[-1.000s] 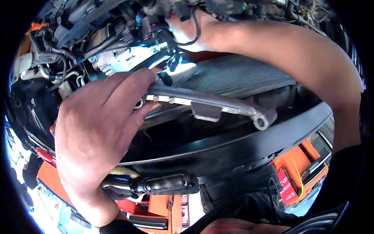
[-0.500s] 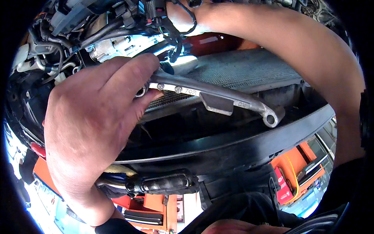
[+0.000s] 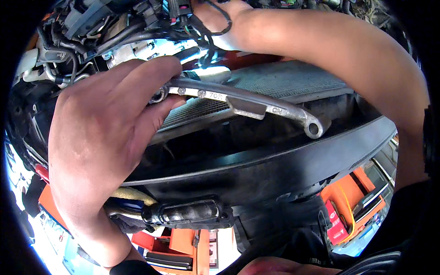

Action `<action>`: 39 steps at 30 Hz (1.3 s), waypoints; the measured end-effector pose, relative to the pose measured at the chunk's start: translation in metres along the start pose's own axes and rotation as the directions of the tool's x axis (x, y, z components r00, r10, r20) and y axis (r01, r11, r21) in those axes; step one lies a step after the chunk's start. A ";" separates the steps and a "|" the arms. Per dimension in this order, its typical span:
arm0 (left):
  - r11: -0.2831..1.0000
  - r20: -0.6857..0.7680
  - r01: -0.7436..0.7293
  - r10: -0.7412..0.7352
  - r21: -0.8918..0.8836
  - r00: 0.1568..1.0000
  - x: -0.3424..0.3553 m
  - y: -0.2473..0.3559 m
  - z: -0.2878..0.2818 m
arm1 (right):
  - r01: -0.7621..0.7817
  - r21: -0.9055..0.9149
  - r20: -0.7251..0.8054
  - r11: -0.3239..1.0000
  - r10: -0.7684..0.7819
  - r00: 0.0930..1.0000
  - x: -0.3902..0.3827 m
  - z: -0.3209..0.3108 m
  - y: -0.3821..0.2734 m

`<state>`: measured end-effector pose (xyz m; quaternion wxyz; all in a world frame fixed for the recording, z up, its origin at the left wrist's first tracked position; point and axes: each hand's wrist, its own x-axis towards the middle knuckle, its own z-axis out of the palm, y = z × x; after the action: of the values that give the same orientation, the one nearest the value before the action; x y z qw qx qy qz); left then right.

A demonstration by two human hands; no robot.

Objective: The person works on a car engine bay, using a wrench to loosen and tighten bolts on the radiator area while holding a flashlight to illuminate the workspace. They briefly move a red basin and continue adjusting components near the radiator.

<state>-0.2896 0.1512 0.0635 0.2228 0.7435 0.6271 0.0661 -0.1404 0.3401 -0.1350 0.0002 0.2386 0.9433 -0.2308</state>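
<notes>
My left hand (image 3: 98,119) pinches one end of a cast metal bracket (image 3: 252,97) between thumb and fingers. The bracket is a long silver arm with a small side tab and a round bolt hole at its free end, which slopes down to the right. It is held above the radiator (image 3: 279,85) and the black front crossbeam (image 3: 284,158). At the top, my right hand (image 3: 211,17) reaches deep into the engine bay behind a dangling black wiring harness (image 3: 208,50). Its fingers are mostly hidden by the wires and the picture edge.
Hoses and cables (image 3: 123,39) crowd the upper left around a brightly lit silver housing (image 3: 146,49). A black-handled tool (image 3: 190,213) lies below the crossbeam, beside a yellowish cloth (image 3: 135,195). Orange trays (image 3: 346,188) with packages and a yellow cord stand lower down.
The bracket has shifted slightly up and to the left with my left hand still gripping it. My right hand stays in nearly the same place among the wires.
</notes>
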 end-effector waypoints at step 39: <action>0.997 0.050 0.041 -0.044 0.060 0.998 -0.002 0.009 -0.017 | 0.236 -0.238 0.189 0.942 -0.193 0.963 0.017 -0.003 0.001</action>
<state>-0.2882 0.1527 0.0827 0.2178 0.7377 0.6386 0.0237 -0.1544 0.3496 -0.1347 0.0834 0.1124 0.9825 -0.1231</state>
